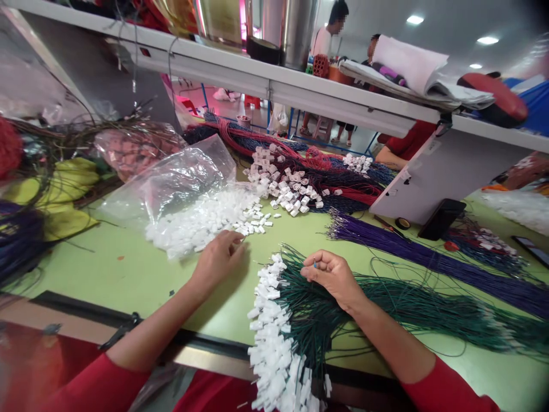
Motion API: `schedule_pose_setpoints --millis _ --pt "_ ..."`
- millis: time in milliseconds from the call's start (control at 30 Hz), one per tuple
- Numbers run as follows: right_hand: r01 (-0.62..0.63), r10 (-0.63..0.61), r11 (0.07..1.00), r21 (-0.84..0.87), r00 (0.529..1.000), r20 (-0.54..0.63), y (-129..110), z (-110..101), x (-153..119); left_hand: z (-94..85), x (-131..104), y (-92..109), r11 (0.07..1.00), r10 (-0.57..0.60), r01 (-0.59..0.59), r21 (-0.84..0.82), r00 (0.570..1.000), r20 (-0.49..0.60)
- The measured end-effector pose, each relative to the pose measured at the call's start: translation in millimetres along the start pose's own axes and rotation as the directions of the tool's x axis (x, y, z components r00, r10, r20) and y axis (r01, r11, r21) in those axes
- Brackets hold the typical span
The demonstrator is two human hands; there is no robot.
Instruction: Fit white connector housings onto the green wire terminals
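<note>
Right of the bag point(184, 171), my right grip point(337, 277) pinched a blue bit point(314, 265) over wires point(306, 300), seemingly light, limp, best taken near tips! Left grip point(218, 258), nearer the bag: whether loaded, I couldn't tell.

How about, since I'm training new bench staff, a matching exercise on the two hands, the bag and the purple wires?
1. Left hand
2. Right hand
3. Bag
4. Purple wires

A. Bundled, beyond green wires
B. Fingers near loose white pieces
C. Transparent plastic
D. Pinching a small blue item

Pairs: 1-B, 2-D, 3-C, 4-A
</note>
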State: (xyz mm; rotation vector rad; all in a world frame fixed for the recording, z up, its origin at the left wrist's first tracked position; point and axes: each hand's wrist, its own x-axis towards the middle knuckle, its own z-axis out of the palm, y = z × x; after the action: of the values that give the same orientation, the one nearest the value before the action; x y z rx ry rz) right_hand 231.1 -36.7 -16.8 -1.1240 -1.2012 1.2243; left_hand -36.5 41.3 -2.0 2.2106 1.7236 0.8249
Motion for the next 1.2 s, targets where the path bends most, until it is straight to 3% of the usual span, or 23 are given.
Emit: schedule_pose_setpoints --millis 67,200,600,833,1000,1067,1133,1200 --pt "-0.099 0.093 0.993 0.065 0.992 0.079 -1 -2 -3 3.5 12 -6 0.987 0.033 -0.036 0.156 0.999 0.02" --pt "-0.14 0.129 0.987 0.084 0.984 0.125 1 -1 -8 9.1 22 -6 0.976 0.027 -0.033 0.213 0.999 0.034" --pt "-0.035 0.033 0.999 0.037 0.998 0.047 9 4 -8 3.1 21 -4 0.967 -0.005 -0.012 0.255 0.998 0.066" --pt "0.001 -0.001 1.0 0.022 1.0 -0.001 13 5 -7 8.7 18 -9 0.978 0.117 -0.127 0.164 0.991 0.069" --pt "0.015 -0.015 1.0 0.003 1.0 -0.006 14 7 -7 9.3 22 -11 0.976 0.139 -0.145 0.163 0.989 0.047" --pt "0.023 -0.023 1.0 -0.005 1.0 -0.006 15 7 -7 5.7 19 -6 0.992 0.114 -0.116 0.044 0.992 0.055" --pt "0.021 -0.021 1.0 -0.019 1.0 -0.008 16 7 -7 -0.3 11 4 0.965 0.043 -0.015 -0.261 0.994 0.104" --pt "0.027 -0.027 0.999 -0.037 1.0 -0.001 15 8 -8 -6.8 1 19 0.793 -0.02 0.122 -0.597 0.984 0.175"
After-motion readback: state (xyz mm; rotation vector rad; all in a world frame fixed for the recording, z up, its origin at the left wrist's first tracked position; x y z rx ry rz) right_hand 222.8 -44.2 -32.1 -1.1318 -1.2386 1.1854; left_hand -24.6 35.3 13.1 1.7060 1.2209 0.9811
